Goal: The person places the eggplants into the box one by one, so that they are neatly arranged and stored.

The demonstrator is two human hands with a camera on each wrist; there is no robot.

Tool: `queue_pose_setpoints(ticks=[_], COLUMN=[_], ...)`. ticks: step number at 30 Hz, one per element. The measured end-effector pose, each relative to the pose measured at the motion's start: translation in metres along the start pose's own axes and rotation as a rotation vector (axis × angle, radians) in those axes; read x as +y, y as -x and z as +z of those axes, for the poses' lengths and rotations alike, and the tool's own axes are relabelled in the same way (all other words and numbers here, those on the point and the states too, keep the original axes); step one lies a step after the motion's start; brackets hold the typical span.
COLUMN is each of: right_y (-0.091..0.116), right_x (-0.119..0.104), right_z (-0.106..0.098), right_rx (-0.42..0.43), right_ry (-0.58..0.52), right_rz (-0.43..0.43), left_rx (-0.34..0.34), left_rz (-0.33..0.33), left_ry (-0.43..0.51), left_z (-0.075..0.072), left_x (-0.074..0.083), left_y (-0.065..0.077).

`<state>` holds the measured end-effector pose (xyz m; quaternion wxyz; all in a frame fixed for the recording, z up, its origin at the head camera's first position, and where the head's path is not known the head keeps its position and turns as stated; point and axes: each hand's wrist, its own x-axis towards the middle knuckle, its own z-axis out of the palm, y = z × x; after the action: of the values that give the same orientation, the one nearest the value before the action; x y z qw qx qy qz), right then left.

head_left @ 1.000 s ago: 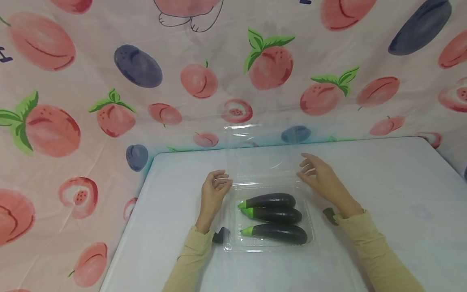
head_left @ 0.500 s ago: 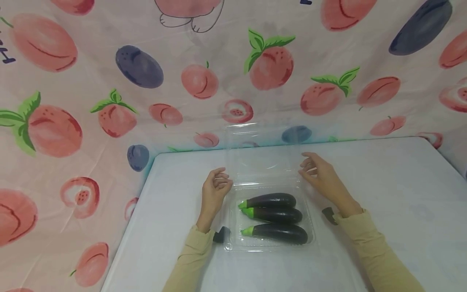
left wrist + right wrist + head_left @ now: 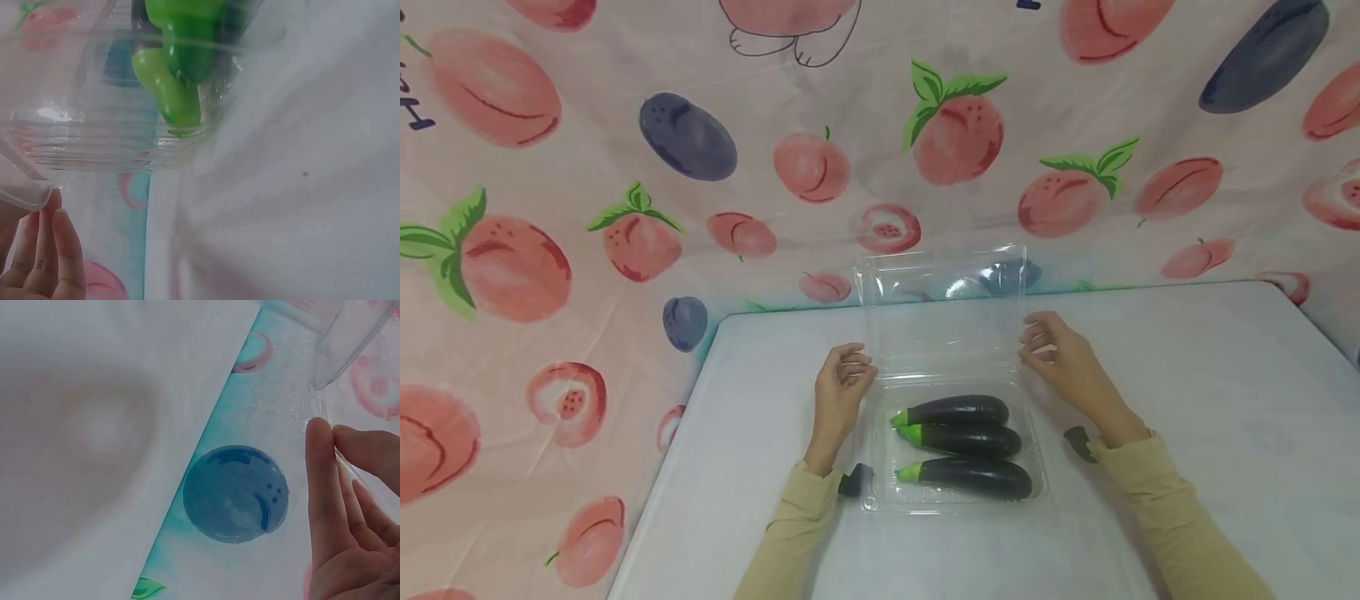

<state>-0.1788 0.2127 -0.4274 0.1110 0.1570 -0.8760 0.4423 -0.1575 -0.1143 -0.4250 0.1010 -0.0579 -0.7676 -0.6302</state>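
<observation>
A clear plastic clamshell container [image 3: 955, 505] lies on the table, its transparent lid [image 3: 943, 333] raised behind the base. Three dark eggplants [image 3: 966, 442] with green stem ends rest side by side inside the base. At the container's left, near the hinge, my left hand [image 3: 841, 400] pinches the lid's edge; the left wrist view shows its fingertips [image 3: 61, 222] at a clear corner. Opposite, my right hand [image 3: 1075, 371] holds the lid's right edge between thumb and index finger [image 3: 322, 487]. Green eggplant ends [image 3: 181, 81] show through the plastic in the left wrist view.
The white tabletop [image 3: 1210, 400] extends to both sides of the container. Behind it hangs a pink fruit-print cloth [image 3: 820, 75], meeting the table's far edge. Small dark wrist devices [image 3: 855, 481] sit by both cuffs.
The lid has shifted slightly, its upper edge rising and its reflections brightening. My right hand has moved a little to the right. The eggplants stay in the base.
</observation>
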Motion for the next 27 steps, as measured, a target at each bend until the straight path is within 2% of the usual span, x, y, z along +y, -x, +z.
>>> queue_pose_setpoints(ticks=[12,19,27], right_y=[0.0024,0.003,0.0052], right_x=[-0.0027,-0.0051,-0.004], right_z=[-0.0017,-0.0023,-0.0027], right_rx=[0.016,0.011,0.022], right_ry=[0.015,0.011,0.008], right_rz=[-0.062,-0.064,-0.089], left_rx=[0.019,0.032,0.019], left_rz=[0.011,0.032,0.061], left_ry=[-0.037,-0.038,-0.035], left_z=[-0.0013,-0.0043,-0.0063], left_x=[0.004,0.0055,0.0059], left_y=[0.0011,0.002,0.0024])
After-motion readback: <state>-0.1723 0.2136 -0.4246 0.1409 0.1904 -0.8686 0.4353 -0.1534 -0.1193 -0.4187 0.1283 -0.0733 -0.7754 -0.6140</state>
